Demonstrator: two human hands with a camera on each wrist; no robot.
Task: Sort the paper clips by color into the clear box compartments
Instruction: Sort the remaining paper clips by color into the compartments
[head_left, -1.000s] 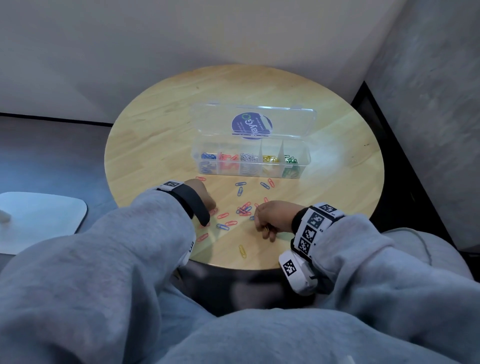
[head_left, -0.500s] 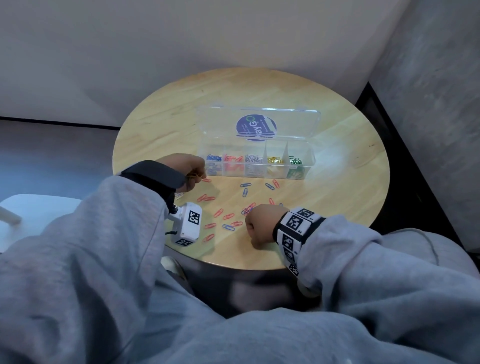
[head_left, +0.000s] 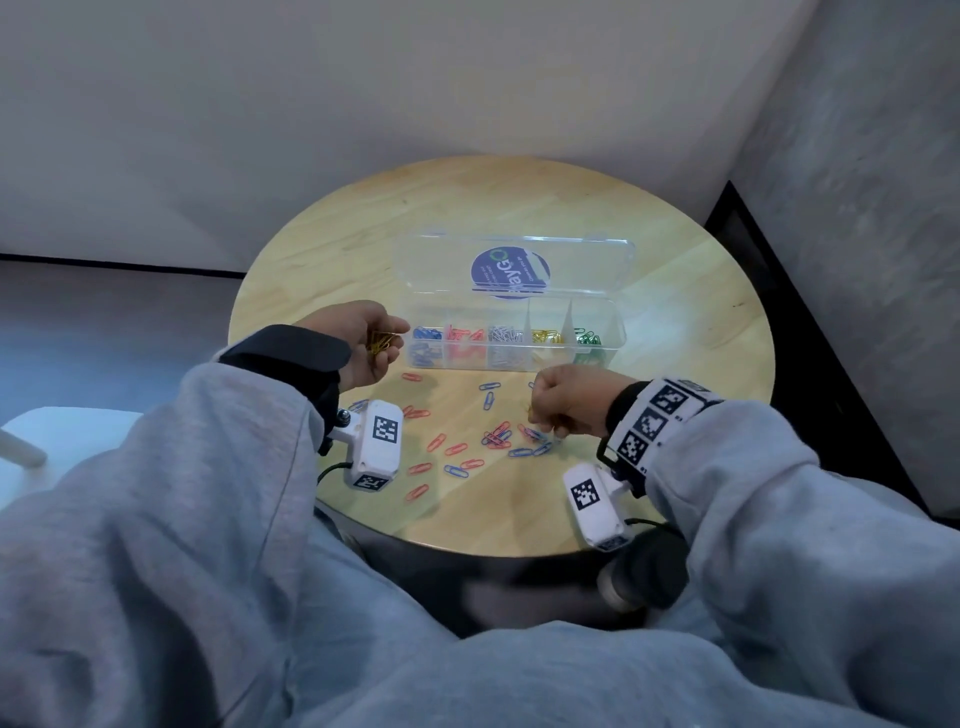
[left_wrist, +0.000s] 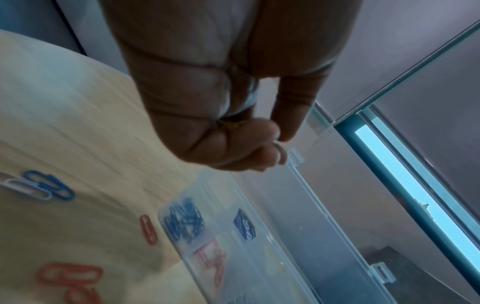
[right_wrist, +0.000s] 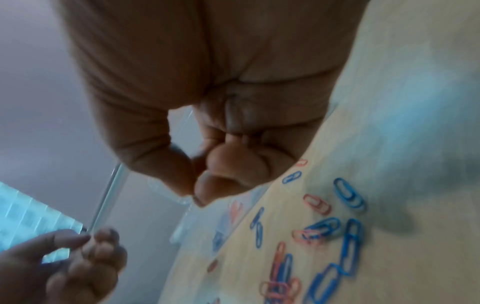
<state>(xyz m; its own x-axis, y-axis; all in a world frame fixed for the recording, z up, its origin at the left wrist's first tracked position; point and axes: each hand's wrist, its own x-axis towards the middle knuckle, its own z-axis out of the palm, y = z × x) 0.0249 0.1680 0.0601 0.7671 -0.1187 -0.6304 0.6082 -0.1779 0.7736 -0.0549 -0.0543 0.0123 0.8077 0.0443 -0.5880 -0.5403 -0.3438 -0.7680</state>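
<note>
The clear box (head_left: 618, 332) stands open at mid table, its compartments holding blue, red, silver, yellow and green clips. My left hand (head_left: 395, 340) hovers by the box's left end, its fingers curled round a bunch of yellow paper clips (head_left: 382, 340); the left wrist view shows the yellow paper clips (left_wrist: 230, 124) tucked under the fingers of the left hand (left_wrist: 272, 139). My right hand (head_left: 535, 410) is a fist above the loose red and blue clips (head_left: 467, 447), with a sliver of yellow at its fingertips. The right wrist view shows the right hand (right_wrist: 194, 181) tightly curled, its contents hidden.
The box lid (head_left: 514, 265) with a blue sticker lies open behind the compartments. The round wooden table (head_left: 322, 270) sits in a corner, walls behind and to the right. A white stool (head_left: 52, 431) stands at the left. Wrist cameras hang under both forearms.
My left hand rose from the loose clips to the box's left end, carrying yellow clips. My right hand moved away from the table's front edge towards the box. The yellow clip there is gone.
</note>
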